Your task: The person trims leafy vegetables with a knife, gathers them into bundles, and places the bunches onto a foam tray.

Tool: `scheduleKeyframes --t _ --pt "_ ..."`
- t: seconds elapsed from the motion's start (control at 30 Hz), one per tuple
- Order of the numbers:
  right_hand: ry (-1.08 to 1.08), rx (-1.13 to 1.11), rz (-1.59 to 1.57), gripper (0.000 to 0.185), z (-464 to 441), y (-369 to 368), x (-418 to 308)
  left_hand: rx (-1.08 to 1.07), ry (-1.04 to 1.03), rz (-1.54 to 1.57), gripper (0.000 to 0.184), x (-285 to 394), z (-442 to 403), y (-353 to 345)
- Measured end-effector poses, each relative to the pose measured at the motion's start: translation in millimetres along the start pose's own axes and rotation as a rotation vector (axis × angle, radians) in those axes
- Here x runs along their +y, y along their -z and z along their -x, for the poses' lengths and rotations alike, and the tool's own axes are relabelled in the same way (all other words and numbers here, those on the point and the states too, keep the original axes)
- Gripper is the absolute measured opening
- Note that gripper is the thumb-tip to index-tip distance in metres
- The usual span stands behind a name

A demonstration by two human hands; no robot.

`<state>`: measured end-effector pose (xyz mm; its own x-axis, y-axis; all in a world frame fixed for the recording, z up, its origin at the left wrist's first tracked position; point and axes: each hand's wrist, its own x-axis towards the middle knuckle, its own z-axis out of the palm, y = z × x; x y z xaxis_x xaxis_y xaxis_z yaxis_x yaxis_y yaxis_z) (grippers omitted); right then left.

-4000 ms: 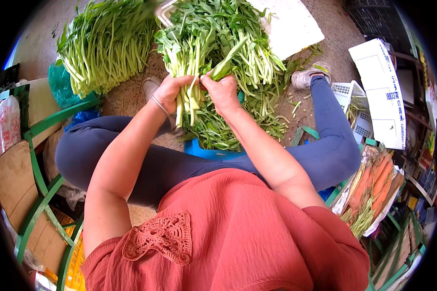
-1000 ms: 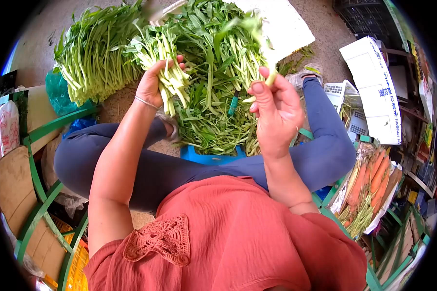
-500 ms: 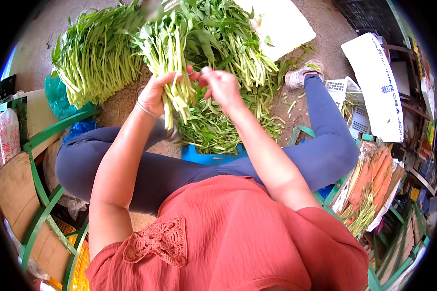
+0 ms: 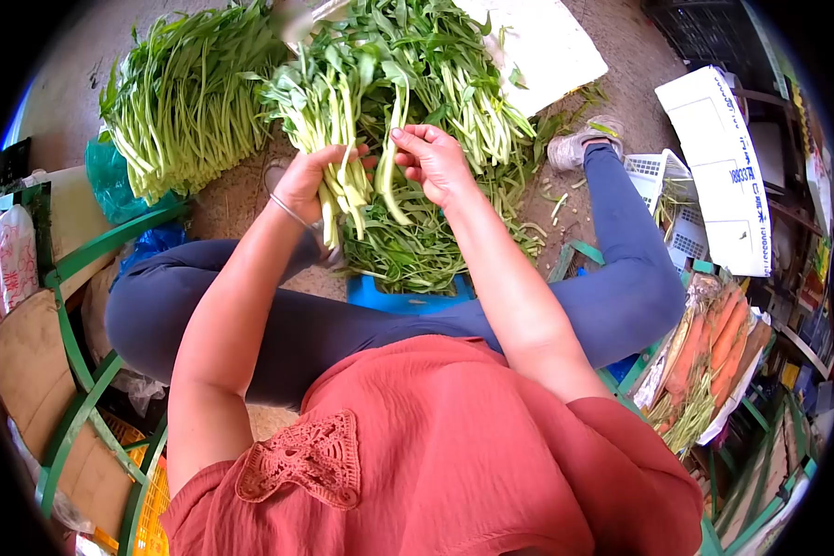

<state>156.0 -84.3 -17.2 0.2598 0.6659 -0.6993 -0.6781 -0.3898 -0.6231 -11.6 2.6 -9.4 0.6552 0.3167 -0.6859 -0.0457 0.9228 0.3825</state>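
One bunch point(image 4: 329, 113) is clamped by its stems point(image 4: 348, 191) in my left grip point(image 4: 309, 183) (likely keeping them aligned); my right grip point(image 4: 438, 167) pinches a single stalk point(image 4: 386, 176) beside it, probably for separate control, above loose greens point(image 4: 408, 248).

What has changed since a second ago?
The right hand has swung left, from out at the side to beside the bunch of leafy green stems. It now pinches a long, pale-green leafy stalk; whether that is the stem it held then, I can't tell. The left hand still grips the bunch, and the large green vegetable heap stays put.
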Motion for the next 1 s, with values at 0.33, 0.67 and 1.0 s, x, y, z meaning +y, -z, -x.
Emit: scheduleKeyframes --t 0.33,0.67,1.0 --pt "0.391 0.043 0.325 0.01 10.3 -22.5 14.0 -0.066 -0.018 -0.114 0.031 -3.7 9.5 -11.0" --pt "0.053 -0.339 0.913 0.021 58.1 20.6 16.9 0.049 -0.152 -0.144 0.033 1.5 8.8 -11.7" --pt "0.316 0.452 1.658 0.024 -50.4 52.6 23.9 -0.095 -0.017 -0.082 0.034 11.4 2.6 -9.3"
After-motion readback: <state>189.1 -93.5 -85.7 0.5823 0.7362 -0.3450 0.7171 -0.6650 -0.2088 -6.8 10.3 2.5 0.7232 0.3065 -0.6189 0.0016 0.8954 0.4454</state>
